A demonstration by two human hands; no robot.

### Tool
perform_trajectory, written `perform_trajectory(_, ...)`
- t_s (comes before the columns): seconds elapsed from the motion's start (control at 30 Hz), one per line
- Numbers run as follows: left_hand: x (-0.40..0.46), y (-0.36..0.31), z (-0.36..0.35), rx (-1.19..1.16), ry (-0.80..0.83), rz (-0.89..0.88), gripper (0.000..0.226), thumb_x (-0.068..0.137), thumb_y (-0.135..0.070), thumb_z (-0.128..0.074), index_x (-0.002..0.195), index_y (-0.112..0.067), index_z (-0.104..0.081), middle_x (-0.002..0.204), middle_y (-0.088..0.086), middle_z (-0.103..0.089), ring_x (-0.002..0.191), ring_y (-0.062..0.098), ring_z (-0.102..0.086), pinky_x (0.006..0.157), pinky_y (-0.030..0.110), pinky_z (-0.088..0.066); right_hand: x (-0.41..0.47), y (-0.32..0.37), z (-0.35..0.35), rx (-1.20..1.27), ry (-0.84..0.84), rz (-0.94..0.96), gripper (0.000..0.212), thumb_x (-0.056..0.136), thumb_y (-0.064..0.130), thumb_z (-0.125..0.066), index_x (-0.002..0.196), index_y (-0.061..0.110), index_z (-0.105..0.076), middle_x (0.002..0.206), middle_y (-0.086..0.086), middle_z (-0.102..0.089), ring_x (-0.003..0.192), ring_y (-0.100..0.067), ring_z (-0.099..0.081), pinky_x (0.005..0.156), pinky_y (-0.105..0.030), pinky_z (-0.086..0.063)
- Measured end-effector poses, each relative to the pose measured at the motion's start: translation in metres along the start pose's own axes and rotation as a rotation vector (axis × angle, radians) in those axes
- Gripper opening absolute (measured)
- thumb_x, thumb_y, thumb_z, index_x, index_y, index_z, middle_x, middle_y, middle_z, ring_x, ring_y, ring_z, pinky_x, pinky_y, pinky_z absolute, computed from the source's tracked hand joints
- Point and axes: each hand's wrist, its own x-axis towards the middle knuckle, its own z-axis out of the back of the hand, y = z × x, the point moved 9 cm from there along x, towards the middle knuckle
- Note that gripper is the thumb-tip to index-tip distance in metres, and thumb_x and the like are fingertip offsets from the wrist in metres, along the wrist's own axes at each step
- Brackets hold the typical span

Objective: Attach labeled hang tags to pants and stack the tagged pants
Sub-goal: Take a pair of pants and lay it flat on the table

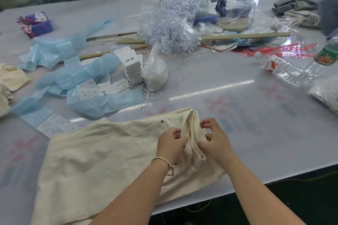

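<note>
Cream pants lie flat on the white table, waistband toward the right. My left hand pinches a raised fold of the waistband. My right hand grips the same bunched fabric from the right side, fingers curled. A stack of white hang tags stands at mid-table, with loose white strings beside it. Sheets of small printed labels lie on blue backing paper. Another label sheet sits near the pants' upper left edge.
A heap of clear plastic fasteners and bags fills the far middle. A white bag is next to the tags. Plastic bottles lie at right, folded garments far right, cream cloth at left edge, wooden rulers behind.
</note>
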Motion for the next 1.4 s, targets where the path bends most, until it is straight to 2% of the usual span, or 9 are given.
perform_trajectory(0.23, 0.001, 0.033, 0.002, -0.329, 0.108, 0.115, 0.031, 0.085, 0.011, -0.053, 0.11, -0.007, -0.058, 0.076, 0.017, -0.06, 0.065, 0.023, -0.055, 0.06, 0.032, -0.05, 0.003, -0.008, -0.004, -0.509, -0.088, 0.109, 0.017, 0.084, 0.017, -0.064, 0.097, 0.024, -0.074, 0.127, 0.003, -0.052, 0.119, -0.018, -0.042, 0.097, -0.038, -0.037)
perform_trajectory(0.3, -0.002, 0.031, 0.005, -0.304, 0.081, 0.059, 0.033, 0.084, 0.009, -0.056, 0.105, -0.016, -0.053, 0.081, 0.02, -0.062, 0.07, 0.025, -0.056, 0.063, 0.037, -0.05, 0.002, -0.004, -0.008, -0.567, -0.112, 0.17, 0.011, 0.086, 0.029, -0.066, 0.091, 0.025, -0.074, 0.115, 0.006, -0.059, 0.111, -0.019, -0.048, 0.09, -0.036, -0.034)
perform_trajectory(0.43, -0.018, 0.005, 0.009, -0.066, 0.016, -0.187, 0.032, 0.072, -0.006, -0.049, 0.079, -0.037, -0.054, 0.057, -0.014, -0.049, 0.048, 0.005, -0.04, 0.047, 0.02, -0.038, 0.009, -0.002, -0.011, -0.553, -0.103, 0.085, 0.024, 0.087, 0.047, -0.059, 0.069, 0.032, -0.057, 0.084, 0.011, -0.058, 0.085, -0.015, -0.053, 0.075, -0.033, -0.032)
perform_trajectory(0.67, -0.012, -0.007, 0.018, 0.336, -0.051, -0.231, 0.032, 0.086, 0.001, -0.048, 0.087, -0.023, -0.069, 0.095, -0.003, -0.058, 0.081, 0.001, -0.049, 0.072, 0.003, -0.032, 0.026, -0.017, -0.008, -0.477, 0.118, -0.033, 0.023, 0.08, 0.003, -0.058, 0.095, 0.013, -0.072, 0.089, -0.001, -0.057, 0.084, -0.02, -0.055, 0.073, -0.031, -0.044)
perform_trajectory(0.9, -0.01, -0.003, 0.013, 0.375, -0.011, -0.186, 0.022, 0.094, -0.039, -0.054, 0.076, -0.028, -0.059, 0.084, -0.01, -0.052, 0.079, 0.002, -0.05, 0.069, 0.018, -0.035, 0.032, -0.016, -0.01, -0.534, 0.223, -0.051, 0.01, 0.079, 0.018, -0.065, 0.08, 0.012, -0.074, 0.072, -0.004, -0.064, 0.073, -0.021, -0.062, 0.069, -0.037, -0.051)
perform_trajectory(1.07, -0.01, 0.0, 0.015, 0.358, -0.025, -0.199, 0.02, 0.093, -0.041, -0.056, 0.082, -0.026, -0.063, 0.088, -0.01, -0.054, 0.083, 0.006, -0.054, 0.074, 0.027, -0.04, 0.04, -0.012, -0.018, -0.757, 0.254, -0.109, 0.03, 0.088, 0.031, -0.061, 0.069, 0.008, -0.067, 0.069, -0.005, -0.063, 0.067, -0.021, -0.059, 0.057, -0.028, -0.041)
perform_trajectory(1.13, -0.009, 0.004, 0.016, 0.332, -0.022, -0.2, 0.018, 0.094, -0.038, -0.056, 0.08, -0.028, -0.062, 0.088, -0.01, -0.056, 0.085, 0.007, -0.055, 0.075, 0.026, -0.04, 0.042, -0.009, -0.02, -0.654, 0.263, -0.12, 0.025, 0.089, 0.022, -0.062, 0.069, 0.008, -0.066, 0.065, -0.004, -0.059, 0.064, -0.019, -0.054, 0.059, -0.028, -0.041)
perform_trajectory(1.3, -0.008, 0.014, 0.025, 0.083, -0.017, -0.123, 0.022, 0.097, -0.033, -0.053, 0.083, -0.026, -0.068, 0.084, -0.008, -0.067, 0.085, 0.01, -0.061, 0.078, 0.031, -0.048, 0.034, -0.015, -0.013, 0.295, 0.263, -0.31, 0.016, 0.086, 0.004, -0.066, 0.07, 0.005, -0.066, 0.053, 0.0, -0.052, 0.047, -0.011, -0.042, 0.046, -0.016, -0.037)
perform_trajectory(1.4, -0.008, 0.015, 0.034, -0.021, -0.038, -0.091, 0.023, 0.097, -0.03, -0.054, 0.081, -0.031, -0.07, 0.08, -0.015, -0.071, 0.081, 0.006, -0.062, 0.077, 0.027, -0.046, 0.024, -0.021, -0.019, 0.465, 0.3, -0.381, 0.013, 0.085, 0.001, -0.066, 0.072, 0.002, -0.068, 0.056, -0.003, -0.053, 0.047, -0.011, -0.044, 0.047, -0.017, -0.039)
